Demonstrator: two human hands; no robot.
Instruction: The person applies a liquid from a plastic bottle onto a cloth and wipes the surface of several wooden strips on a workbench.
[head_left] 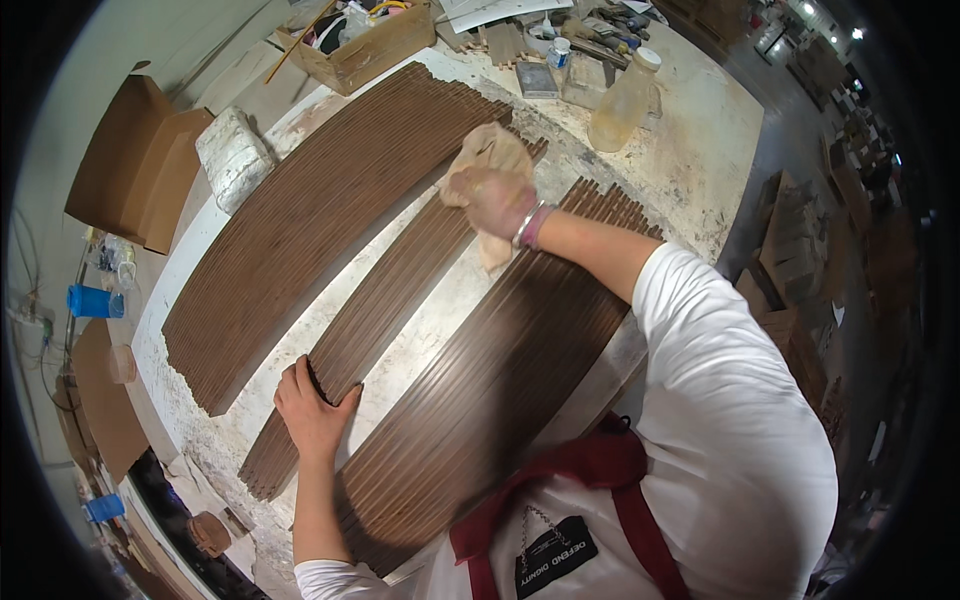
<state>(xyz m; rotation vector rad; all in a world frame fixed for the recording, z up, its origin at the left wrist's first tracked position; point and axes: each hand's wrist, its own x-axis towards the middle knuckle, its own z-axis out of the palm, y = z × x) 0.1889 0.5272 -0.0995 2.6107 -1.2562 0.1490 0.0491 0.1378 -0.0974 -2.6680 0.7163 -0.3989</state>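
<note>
My left hand (312, 408) is bare and straddles the narrow middle row of brown wooden strips (385, 285), fingers at its left edge and thumb at its right. My right hand (497, 205), in a stained pinkish glove with a metal bangle at the wrist, presses a beige cloth (492, 150) onto the far end of that same row. To the left lies a wide row of brown strips (310, 220), side by side. Nearer my body, another wide row of strips (480, 370) has a glossy sheen, partly in shadow.
A stained white table (700, 150) carries everything. Toward the back stand a bottle of yellowish liquid (626, 105), a small blue-and-white jar (558, 53), a grey block (537, 80) and a wooden box (370, 55). A white wrapped bundle (233, 158) and an open cardboard box (135, 165) sit left.
</note>
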